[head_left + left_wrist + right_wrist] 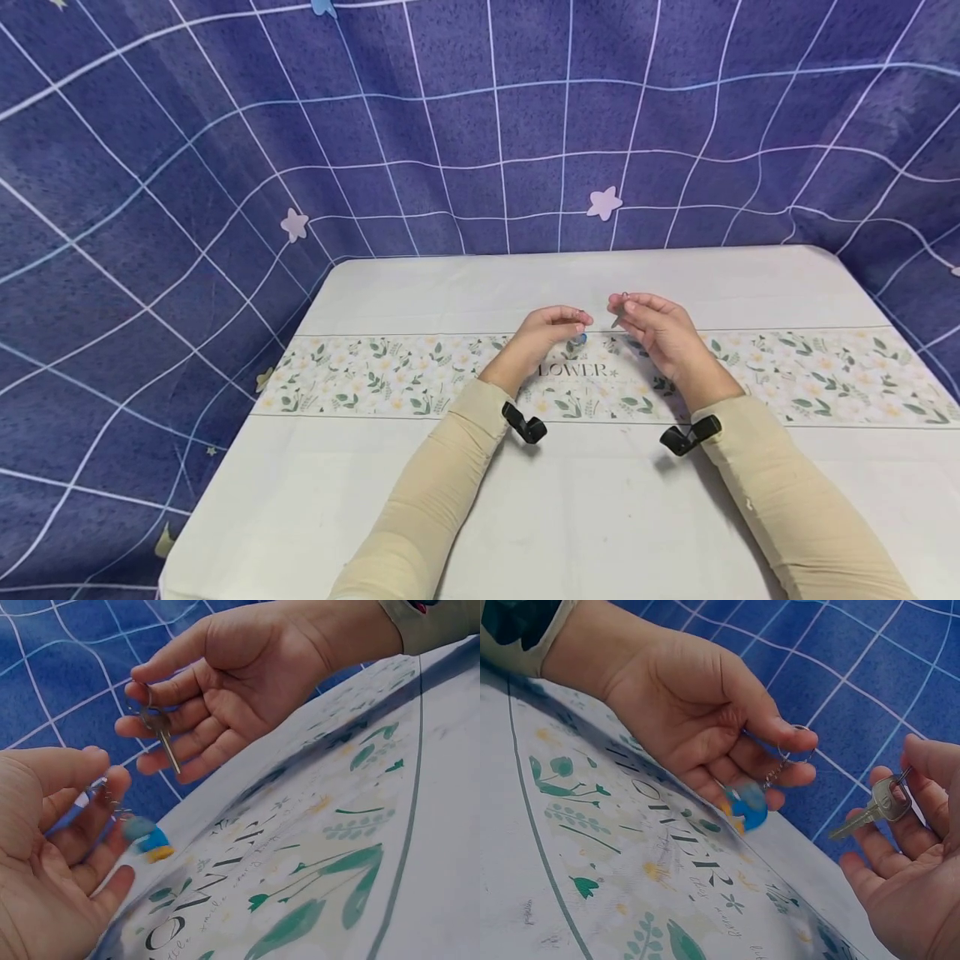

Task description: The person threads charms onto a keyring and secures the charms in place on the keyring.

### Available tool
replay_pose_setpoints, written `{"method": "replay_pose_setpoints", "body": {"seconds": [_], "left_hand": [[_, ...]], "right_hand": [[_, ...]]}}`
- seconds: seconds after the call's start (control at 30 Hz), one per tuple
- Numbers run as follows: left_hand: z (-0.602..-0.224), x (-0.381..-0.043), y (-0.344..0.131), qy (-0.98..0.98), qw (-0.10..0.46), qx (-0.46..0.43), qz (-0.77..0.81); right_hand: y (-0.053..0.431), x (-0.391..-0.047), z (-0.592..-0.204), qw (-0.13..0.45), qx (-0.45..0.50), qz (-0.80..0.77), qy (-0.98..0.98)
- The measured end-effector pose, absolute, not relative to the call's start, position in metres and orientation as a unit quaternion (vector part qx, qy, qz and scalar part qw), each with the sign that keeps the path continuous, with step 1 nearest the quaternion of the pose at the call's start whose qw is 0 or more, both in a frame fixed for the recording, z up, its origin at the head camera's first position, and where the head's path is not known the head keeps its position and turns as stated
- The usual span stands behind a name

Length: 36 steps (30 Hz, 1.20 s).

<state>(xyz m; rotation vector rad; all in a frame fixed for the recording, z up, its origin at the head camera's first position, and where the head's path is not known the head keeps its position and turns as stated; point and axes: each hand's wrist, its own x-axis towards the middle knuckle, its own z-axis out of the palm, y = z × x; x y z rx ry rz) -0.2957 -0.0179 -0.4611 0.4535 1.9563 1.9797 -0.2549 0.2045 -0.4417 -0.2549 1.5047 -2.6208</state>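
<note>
Between thumb and forefinger, my left hand (534, 343) pinches the ring of a keychain (793, 742). A short chain hangs from that ring, ending in a small blue, yellow and greyish charm (150, 838), blurred in both wrist views. Across a small gap, my right hand (663, 329) pinches a thin ring (146, 696) with a metal key (885, 802) dangling from it, blade downward. Key and keychain are apart, both held above the table. The right hand's other fingers are spread behind the key.
A white tablecloth (600, 508) covers the table, crossed by a printed floral band (390, 375) with lettering below the hands. Behind and to the left hangs a dark blue curtain (450, 125) with a grid and stars. Black brackets (525, 425) sit at both wrists.
</note>
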Motion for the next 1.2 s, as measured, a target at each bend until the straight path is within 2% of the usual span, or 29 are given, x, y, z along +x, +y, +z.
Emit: {"method": "replay_pose_setpoints", "body": {"seconds": [0.17, 0.6, 1.2], "left_hand": [[-0.460, -0.295, -0.017, 0.674, 0.139, 0.173, 0.705], [-0.449, -0.292, -0.018, 0.661, 0.153, 0.193, 0.709], [-0.442, -0.290, -0.017, 0.638, 0.100, 0.255, 0.719]], "right_hand": [[0.204, -0.255, -0.440, 0.052, -0.086, -0.868, 0.486], [0.204, -0.254, -0.437, 0.038, -0.108, -0.874, 0.473], [0.200, -0.253, -0.436, 0.024, -0.121, -0.873, 0.473]]}}
